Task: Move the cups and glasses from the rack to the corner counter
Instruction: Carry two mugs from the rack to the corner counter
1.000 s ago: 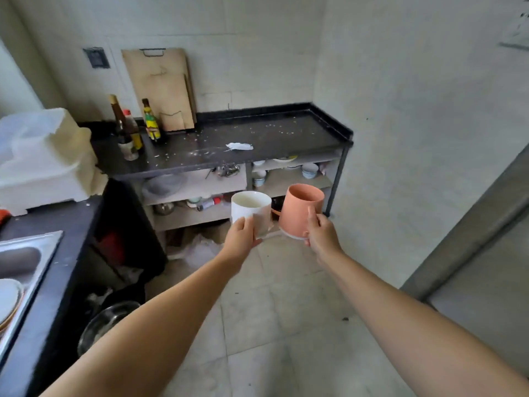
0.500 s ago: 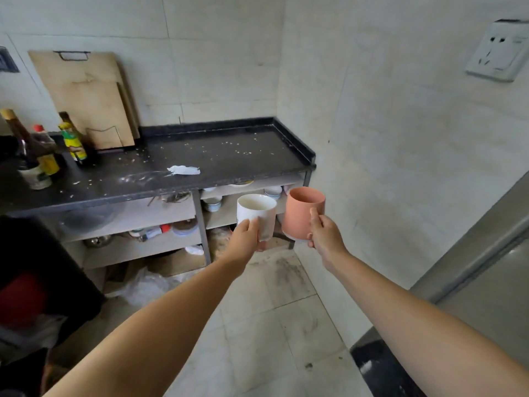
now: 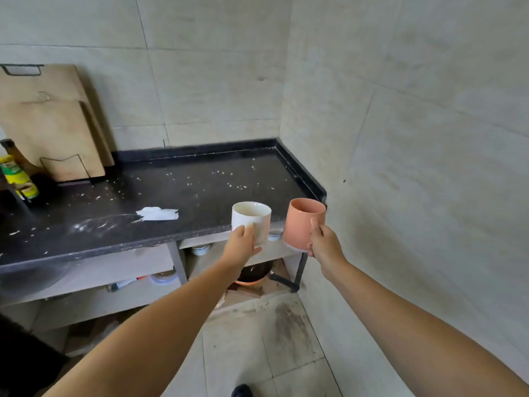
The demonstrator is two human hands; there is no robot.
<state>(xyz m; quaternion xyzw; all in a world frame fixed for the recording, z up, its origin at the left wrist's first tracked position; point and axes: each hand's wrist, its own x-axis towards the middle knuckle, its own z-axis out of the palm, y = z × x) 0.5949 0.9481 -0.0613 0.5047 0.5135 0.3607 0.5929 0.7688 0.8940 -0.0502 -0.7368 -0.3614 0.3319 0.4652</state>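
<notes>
Cups were held upright near the dark stone table edge: white glazed ceramic cup in left hand grip, salmon ceramic mug in right hand. Both judged rigid, breakable, smooth; body grasps advised.

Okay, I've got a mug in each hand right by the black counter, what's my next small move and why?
Probably reach both mugs forward over the counter and lower them near its right back corner. The left hand grips the white mug and the right hand the pink mug, both upright but held at the front edge. That corner shows only crumbs, away from the white scrap.
</notes>
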